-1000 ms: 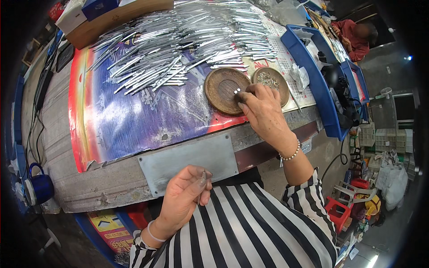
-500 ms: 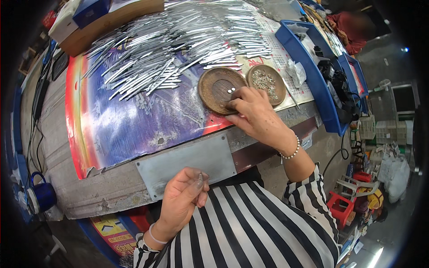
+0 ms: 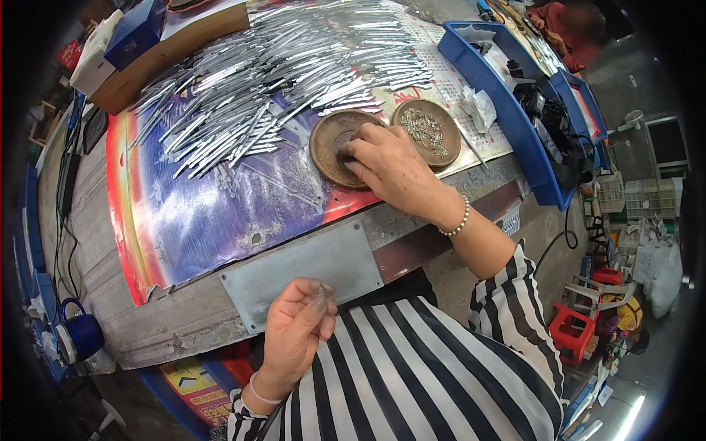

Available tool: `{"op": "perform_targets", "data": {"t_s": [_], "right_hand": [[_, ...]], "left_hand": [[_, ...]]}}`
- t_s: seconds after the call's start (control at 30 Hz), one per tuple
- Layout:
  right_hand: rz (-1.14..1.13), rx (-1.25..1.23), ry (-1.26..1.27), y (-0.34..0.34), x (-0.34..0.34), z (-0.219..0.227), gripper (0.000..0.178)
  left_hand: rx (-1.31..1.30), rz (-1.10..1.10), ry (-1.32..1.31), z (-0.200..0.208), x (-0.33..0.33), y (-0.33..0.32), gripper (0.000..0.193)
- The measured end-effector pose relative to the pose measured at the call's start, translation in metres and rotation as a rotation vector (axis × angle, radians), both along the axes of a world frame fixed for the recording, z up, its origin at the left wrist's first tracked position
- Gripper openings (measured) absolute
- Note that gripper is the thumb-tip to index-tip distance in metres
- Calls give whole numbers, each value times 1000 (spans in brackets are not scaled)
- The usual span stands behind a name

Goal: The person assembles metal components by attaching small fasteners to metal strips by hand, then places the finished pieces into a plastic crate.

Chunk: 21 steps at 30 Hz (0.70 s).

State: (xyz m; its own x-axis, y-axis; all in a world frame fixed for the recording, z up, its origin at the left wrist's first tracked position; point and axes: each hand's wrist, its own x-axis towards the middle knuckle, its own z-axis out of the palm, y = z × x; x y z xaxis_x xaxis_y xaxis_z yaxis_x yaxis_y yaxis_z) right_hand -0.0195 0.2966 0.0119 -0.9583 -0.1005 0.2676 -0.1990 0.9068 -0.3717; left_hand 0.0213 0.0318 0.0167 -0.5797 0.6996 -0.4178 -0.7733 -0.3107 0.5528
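First watcher: Your right hand bends over the dark wooden dish, and its fingertips are down inside. I cannot tell if they hold something, because your own hand covers them.

Second watcher: Your left hand is easier to read. It is to the left of the dark wooden dish and nearer to you, with the thumb and finger in a narrow pinch. A thin thing seems to be between the tips, too small for me to name.

First watcher: There I see one risk. If you loosen this pinch while you attend to the dark wooden dish, the thin thing could slip. The left hand is by the near edge of the worktop, so it may drop into your lap.

Second watcher: Also take care with the second dish, just to the right of the dark wooden dish. It carries many small metal pieces, and your right hand is very near it; whether they touch, I cannot tell. A quick pull to that side could tip it and scatter the pieces.

First watcher: And the metal strips, beyond the dark wooden dish and mostly to its left, lie loosely crossed. If you push the dish that way, they could perhaps slide.
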Motion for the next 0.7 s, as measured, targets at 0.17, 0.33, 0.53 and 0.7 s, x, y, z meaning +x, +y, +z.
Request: {"op": "perform_targets", "data": {"t_s": [0.17, 0.33, 0.53, 0.7], "right_hand": [[-31, 64, 14, 1, -7, -4, 4], [71, 206, 25, 0, -12, 4, 2], [81, 158, -66, 6, -20, 5, 6], [112, 357, -25, -9, 1, 15, 13]], "left_hand": [[1, 10, 15, -3, 1, 1, 11], [-4, 5, 26, -1, 1, 2, 12], [-31, 34, 27, 1, 5, 4, 13], [-37, 55, 29, -1, 6, 3, 13]]}}
